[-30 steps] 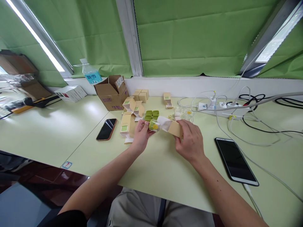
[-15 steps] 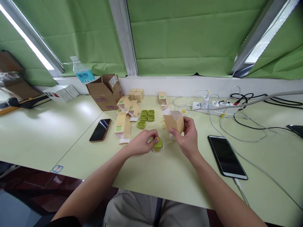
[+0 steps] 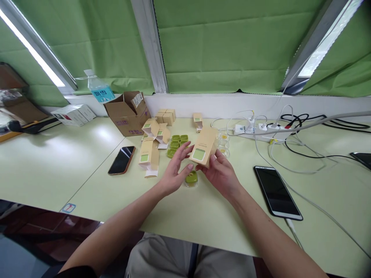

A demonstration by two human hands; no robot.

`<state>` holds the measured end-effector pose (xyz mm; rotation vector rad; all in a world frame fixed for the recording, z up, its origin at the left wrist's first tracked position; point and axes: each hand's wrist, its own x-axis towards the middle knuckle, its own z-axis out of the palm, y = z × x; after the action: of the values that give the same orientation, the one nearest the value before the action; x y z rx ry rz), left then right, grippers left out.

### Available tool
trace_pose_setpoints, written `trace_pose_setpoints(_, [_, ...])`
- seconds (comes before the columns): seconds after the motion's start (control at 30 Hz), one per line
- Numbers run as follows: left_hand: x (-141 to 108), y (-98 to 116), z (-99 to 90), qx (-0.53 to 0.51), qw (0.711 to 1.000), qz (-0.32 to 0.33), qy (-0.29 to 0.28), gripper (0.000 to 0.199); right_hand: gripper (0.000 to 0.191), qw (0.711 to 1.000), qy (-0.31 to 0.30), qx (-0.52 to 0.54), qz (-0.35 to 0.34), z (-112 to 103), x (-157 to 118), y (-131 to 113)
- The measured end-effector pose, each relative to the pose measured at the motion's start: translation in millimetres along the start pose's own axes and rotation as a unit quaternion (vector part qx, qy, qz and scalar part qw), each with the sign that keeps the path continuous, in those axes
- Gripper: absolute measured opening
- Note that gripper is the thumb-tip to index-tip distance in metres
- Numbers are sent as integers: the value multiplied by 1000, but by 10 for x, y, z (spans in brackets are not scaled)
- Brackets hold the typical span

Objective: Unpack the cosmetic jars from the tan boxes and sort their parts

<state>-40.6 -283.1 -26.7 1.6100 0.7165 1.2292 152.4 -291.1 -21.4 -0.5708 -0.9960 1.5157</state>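
Seemingly mid-handling, the right hand (image 3: 222,173) grasps a carton (image 3: 204,146), the left hand (image 3: 174,174) spread just left, any squeeze calling for gentleness.

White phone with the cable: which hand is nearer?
Right. The right hand, holding a small box, is left of the white phone with a gap between; the left hand is farther left, beside the box.
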Motion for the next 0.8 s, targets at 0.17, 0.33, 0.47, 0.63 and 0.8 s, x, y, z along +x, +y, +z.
trace_pose_setpoints(0.17, [-14, 42, 71, -59, 998, -16, 9, 67, 58, 1000, -24, 10, 15, 46, -21, 7])
trace_pose_setpoints(0.33, [-34, -42, 51, -14, 1000, 12, 22, 58, 54, 998, -56, 8, 2, 24, -40, 6])
trace_pose_setpoints(0.47, [-57, -76, 59, 10, 1000, 22, 12, 58, 50, 999, -40, -15, 1, 12, -44, 38])
trace_pose_setpoints(0.63, [-57, -35, 82, 3, 999, 37, -1, 58, 52, 999, -35, -12, 2, 27, -42, 40])
trace_pose_setpoints(0.8, [-43, 5, 90, -21, 999, 35, -9, 58, 56, 999, -37, -33, 2, 29, -56, 20])
